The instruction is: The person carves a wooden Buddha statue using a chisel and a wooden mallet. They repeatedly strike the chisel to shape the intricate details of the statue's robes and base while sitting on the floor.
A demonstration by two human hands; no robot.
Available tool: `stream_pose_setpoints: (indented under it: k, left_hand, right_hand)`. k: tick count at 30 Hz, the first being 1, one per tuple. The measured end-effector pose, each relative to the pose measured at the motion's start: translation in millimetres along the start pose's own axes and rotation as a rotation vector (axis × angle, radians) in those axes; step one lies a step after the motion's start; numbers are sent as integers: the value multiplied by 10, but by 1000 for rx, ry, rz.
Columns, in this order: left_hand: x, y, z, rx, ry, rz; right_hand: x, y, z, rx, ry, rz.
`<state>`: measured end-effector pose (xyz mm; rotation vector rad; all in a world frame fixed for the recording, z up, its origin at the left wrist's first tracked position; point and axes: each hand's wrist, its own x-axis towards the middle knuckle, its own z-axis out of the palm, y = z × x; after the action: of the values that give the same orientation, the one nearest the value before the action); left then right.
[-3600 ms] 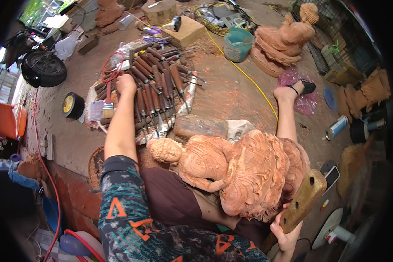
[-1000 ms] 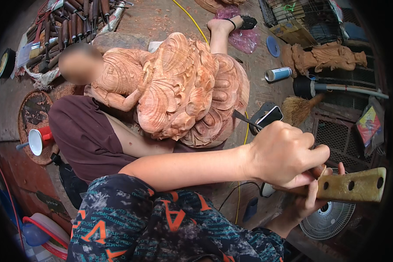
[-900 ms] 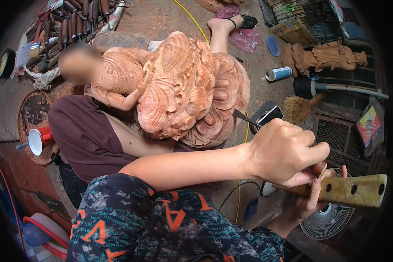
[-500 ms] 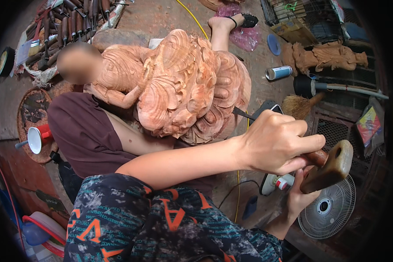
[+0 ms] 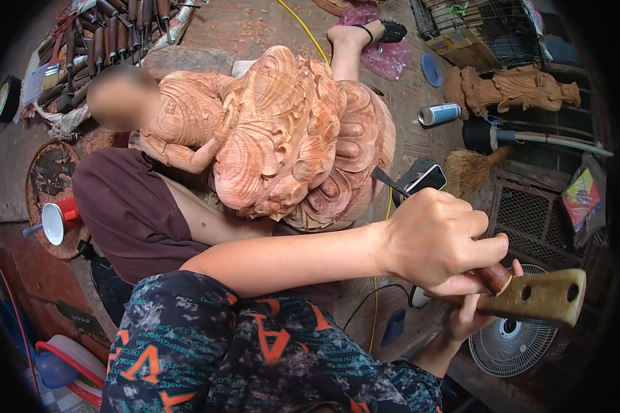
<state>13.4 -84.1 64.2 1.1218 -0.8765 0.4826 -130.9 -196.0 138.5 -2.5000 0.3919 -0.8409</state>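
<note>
A large carved wooden statue (image 5: 275, 138) of a seated figure lies on its side, its petalled base (image 5: 358, 155) toward the right. My left hand (image 5: 437, 241) is wrapped round a chisel (image 5: 494, 277); the dark blade points up and left, its tip by the lower right edge of the base. Whether the tip touches the wood I cannot tell. Lower right, my right hand (image 5: 467, 318) grips a flat brown mallet (image 5: 541, 296) with holes in it. The mallet lies right at the butt of the chisel handle. Part of my right hand is hidden behind the mallet.
Many carving tools (image 5: 120, 41) lie upper left. A red and white mug (image 5: 58, 219) stands at left. To the right are a phone (image 5: 430, 179), a straw brush (image 5: 468, 168), a spray can (image 5: 439, 114), a smaller carving (image 5: 513, 89) and a fan (image 5: 510, 351). A yellow cable (image 5: 303, 27) crosses the floor.
The mallet has swung down and to the right and turned, showing more of its length. My left hand and the chisel have shifted slightly, uncovering more of the phone.
</note>
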Motion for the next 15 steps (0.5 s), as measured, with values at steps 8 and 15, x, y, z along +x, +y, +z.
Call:
stream_pose_setpoints:
  k: [8,15]
  left_hand:
    - [27,-56,-4,-7,21,-31]
    - [-3,-122,24,-46,48,-19]
  right_hand:
    - [-54,131,-137,-550,-55,-346]
    - [-48,55,-53,-167,84,-97]
